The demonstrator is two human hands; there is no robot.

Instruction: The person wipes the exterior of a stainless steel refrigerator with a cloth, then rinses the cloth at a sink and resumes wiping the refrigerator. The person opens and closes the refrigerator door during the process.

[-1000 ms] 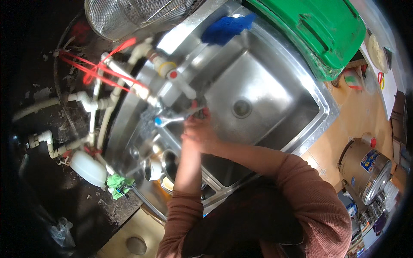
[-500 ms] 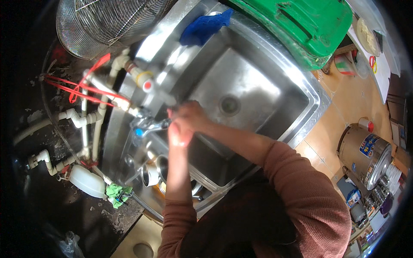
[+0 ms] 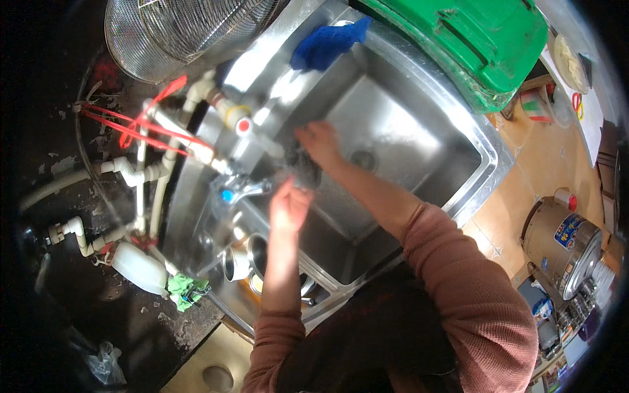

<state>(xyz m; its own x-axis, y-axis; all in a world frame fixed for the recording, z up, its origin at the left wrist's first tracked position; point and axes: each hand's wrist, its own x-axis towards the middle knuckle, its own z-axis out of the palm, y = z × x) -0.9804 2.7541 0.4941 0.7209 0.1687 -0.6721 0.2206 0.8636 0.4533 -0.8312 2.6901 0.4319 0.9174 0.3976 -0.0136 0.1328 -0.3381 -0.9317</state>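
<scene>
Over the left side of the steel sink (image 3: pixel 452 177), my left hand (image 3: pixel 290 206) is raised close to the faucet (image 3: pixel 252 190), which has a blue-dotted handle. Its fingers are loosely bent and apart, with nothing visible in them. My right hand (image 3: pixel 319 144) hovers farther off, over the basin near the white spout of the red-dotted tap (image 3: pixel 243 126). Its fingers look slightly spread, though blurred, and no held thing shows. The hands are apart from each other, with a blurred grey patch between them that I cannot make out.
A blue cloth (image 3: pixel 331 44) lies on the sink's far rim, beside a green plastic bin (image 3: pixel 465 46). A wire mesh basket (image 3: pixel 177 39) stands far left. Metal cups (image 3: pixel 237 263) sit left of my left forearm. White pipes (image 3: pixel 141 190) run along the left.
My hands were together by the faucet and have now separated. The right moved farther away over the basin; the left stays near the faucet. The view has shifted slightly.
</scene>
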